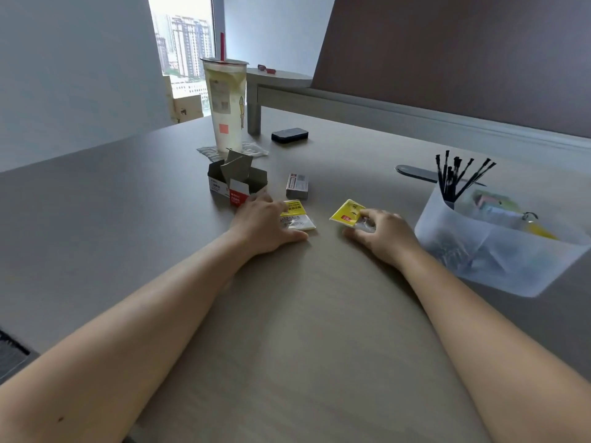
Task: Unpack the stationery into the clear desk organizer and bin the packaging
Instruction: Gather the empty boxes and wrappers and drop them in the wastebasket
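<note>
Two small yellow-topped plastic packets lie on the desk. My left hand (265, 223) rests flat on the left packet (295, 217), fingers over its left edge. My right hand (382, 233) pinches the right packet (347, 212), lifting its near end slightly. The clear desk organizer (499, 266) stands at the right, holding several black pens (454, 179) and other stationery. An opened grey-and-red cardboard box (236, 182) stands just beyond my left hand. A small closed grey box (297, 186) lies beside it.
A tall drink cup with a red straw (225, 103) stands on a napkin at the back. A dark flat case (289, 135) lies behind the boxes. A raised shelf (281, 79) and a partition run along the far right. No bin is in view.
</note>
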A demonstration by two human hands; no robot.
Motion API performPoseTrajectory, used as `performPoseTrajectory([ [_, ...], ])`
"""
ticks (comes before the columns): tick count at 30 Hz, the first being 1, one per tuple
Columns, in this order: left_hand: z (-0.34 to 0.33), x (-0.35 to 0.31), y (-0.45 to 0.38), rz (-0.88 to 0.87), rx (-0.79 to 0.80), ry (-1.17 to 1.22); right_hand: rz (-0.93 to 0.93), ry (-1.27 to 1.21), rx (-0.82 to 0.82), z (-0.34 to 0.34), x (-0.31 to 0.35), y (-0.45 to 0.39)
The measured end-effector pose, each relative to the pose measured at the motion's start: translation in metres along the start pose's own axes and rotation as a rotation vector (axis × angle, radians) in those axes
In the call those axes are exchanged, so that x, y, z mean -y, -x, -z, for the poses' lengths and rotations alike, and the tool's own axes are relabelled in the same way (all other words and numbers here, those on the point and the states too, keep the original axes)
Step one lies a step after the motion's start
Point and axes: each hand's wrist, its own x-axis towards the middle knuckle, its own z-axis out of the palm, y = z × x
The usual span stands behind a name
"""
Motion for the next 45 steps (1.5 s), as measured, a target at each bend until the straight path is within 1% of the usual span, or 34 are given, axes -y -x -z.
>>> performPoseTrajectory([
  [3,0.001,0.002,0.007,0.004,0.010,0.038,0.092,0.004,0.008,0.003,0.003,0.013],
  [6,0.004,-0.001,0.013,-0.016,0.016,-0.023,0.156,-0.010,0.009,0.004,0.003,0.024],
  [10,0.009,0.000,0.019,0.007,0.003,-0.097,0.188,-0.020,0.004,0.004,0.001,0.029],
  [15,0.011,0.000,0.030,-0.061,-0.035,-0.218,0.220,-0.017,-0.026,0.002,-0.001,0.030],
  [18,0.012,0.003,0.037,-0.063,-0.061,-0.173,0.245,-0.043,-0.076,0.000,0.000,0.030],
  [23,0.016,0.011,0.044,-0.053,-0.110,-0.021,0.298,-0.099,-0.144,-0.002,0.005,0.034],
  [28,0.017,0.017,0.052,-0.057,-0.238,0.007,0.331,-0.140,-0.208,0.000,0.017,0.044],
  [33,0.032,0.019,0.071,-0.031,-0.306,0.046,0.337,-0.178,-0.257,0.003,0.038,0.058],
  [38,0.054,0.030,0.106,0.064,-0.376,0.075,0.322,-0.309,-0.241,0.005,0.074,0.079],
  [42,0.072,0.048,0.148,0.136,-0.414,0.110,0.343,-0.471,-0.148,-0.002,0.113,0.102],
  [45,0.085,0.073,0.187,0.238,-0.451,0.167,0.377,-0.566,-0.084,-0.013,0.150,0.119],
])
